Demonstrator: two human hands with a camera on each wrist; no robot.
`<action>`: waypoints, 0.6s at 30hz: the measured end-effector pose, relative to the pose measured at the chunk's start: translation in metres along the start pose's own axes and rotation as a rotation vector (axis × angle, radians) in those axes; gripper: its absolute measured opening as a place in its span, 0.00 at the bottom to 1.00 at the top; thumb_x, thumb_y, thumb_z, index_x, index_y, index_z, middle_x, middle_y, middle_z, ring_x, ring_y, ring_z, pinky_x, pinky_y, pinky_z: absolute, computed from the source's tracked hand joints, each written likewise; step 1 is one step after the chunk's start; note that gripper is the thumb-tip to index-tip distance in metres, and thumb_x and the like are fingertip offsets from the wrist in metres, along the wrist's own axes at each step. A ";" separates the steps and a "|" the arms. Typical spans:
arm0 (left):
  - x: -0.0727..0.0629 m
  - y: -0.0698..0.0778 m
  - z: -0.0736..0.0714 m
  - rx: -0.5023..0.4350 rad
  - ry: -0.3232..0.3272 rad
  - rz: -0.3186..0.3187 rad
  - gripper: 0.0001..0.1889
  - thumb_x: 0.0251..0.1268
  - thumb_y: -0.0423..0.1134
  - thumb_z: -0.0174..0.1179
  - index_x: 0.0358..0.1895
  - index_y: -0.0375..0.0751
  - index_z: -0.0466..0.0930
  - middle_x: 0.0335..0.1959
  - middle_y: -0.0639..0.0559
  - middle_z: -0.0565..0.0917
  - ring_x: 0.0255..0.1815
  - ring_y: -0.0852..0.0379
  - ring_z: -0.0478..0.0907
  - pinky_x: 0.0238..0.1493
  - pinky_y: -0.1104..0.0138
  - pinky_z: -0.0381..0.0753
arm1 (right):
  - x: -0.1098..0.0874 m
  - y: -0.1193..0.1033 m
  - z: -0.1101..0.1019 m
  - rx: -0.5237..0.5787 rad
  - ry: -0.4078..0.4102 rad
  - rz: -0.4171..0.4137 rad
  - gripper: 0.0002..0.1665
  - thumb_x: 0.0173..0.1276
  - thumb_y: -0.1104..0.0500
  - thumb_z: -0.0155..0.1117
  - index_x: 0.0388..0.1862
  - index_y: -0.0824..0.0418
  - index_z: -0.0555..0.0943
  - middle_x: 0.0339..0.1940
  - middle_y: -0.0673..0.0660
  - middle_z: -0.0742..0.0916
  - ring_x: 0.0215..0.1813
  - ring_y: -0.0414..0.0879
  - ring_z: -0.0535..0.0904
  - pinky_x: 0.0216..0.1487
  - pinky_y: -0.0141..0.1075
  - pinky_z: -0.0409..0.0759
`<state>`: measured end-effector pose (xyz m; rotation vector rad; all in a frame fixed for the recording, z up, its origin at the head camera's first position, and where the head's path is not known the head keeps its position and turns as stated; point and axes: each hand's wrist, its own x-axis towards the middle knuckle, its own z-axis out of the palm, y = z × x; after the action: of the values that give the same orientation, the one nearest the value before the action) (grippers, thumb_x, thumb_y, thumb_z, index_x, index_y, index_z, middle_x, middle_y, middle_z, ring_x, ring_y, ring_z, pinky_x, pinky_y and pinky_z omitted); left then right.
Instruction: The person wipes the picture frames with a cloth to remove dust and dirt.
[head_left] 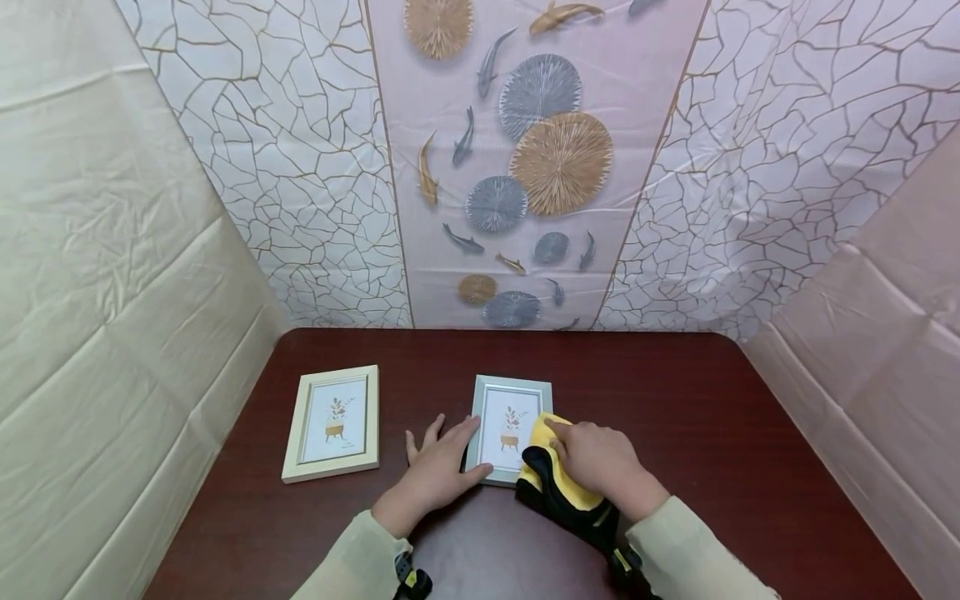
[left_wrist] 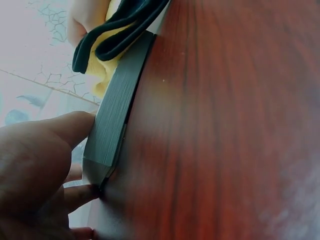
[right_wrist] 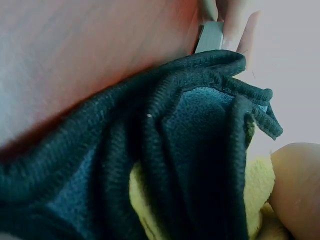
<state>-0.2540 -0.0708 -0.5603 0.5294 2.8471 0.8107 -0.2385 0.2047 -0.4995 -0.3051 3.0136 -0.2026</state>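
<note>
A silver-grey picture frame (head_left: pixel 490 388) lies flat near the middle of the table, showing a potted-plant print. My left hand (head_left: pixel 435 475) holds its lower left corner, thumb over the near edge and forefinger along the left side, other fingers spread. In the left wrist view the thumb (left_wrist: pixel 75 125) touches the frame's side (left_wrist: pixel 117 105). My right hand (head_left: pixel 600 462) grips a folded yellow cloth with black edging (head_left: pixel 577 492) against the frame's right side. The cloth (right_wrist: pixel 200 115) fills much of the right wrist view and hides the frame's lower right part.
A cream picture frame (head_left: pixel 371 425) with a similar print lies to the left on the dark red wooden table (head_left: pixel 712 417). Patterned cloth (head_left: pixel 315 167) hangs behind the table, and plain pale cloth (head_left: pixel 112 333) hangs at both sides.
</note>
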 end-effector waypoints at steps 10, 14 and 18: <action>-0.003 0.001 -0.003 -0.017 0.003 0.014 0.43 0.76 0.63 0.68 0.88 0.56 0.64 0.85 0.53 0.69 0.89 0.32 0.49 0.74 0.18 0.32 | 0.024 0.006 -0.003 -0.056 0.009 -0.014 0.26 0.87 0.49 0.61 0.79 0.49 0.81 0.31 0.58 0.87 0.25 0.47 0.76 0.24 0.45 0.74; -0.004 0.003 -0.004 -0.030 0.007 0.020 0.43 0.76 0.63 0.68 0.88 0.55 0.65 0.85 0.53 0.70 0.89 0.32 0.49 0.73 0.18 0.32 | 0.034 0.009 -0.005 -0.068 0.004 -0.013 0.27 0.87 0.49 0.60 0.80 0.49 0.81 0.33 0.59 0.88 0.28 0.49 0.79 0.26 0.47 0.76; -0.005 0.002 -0.003 -0.030 0.016 0.023 0.43 0.76 0.62 0.68 0.88 0.54 0.65 0.84 0.53 0.70 0.89 0.31 0.50 0.73 0.18 0.32 | 0.045 0.013 -0.005 -0.076 0.004 -0.017 0.27 0.87 0.48 0.60 0.80 0.49 0.80 0.30 0.57 0.87 0.27 0.49 0.80 0.25 0.48 0.77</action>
<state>-0.2496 -0.0721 -0.5562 0.5544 2.8440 0.8635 -0.2854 0.2088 -0.5009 -0.3372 3.0286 -0.0896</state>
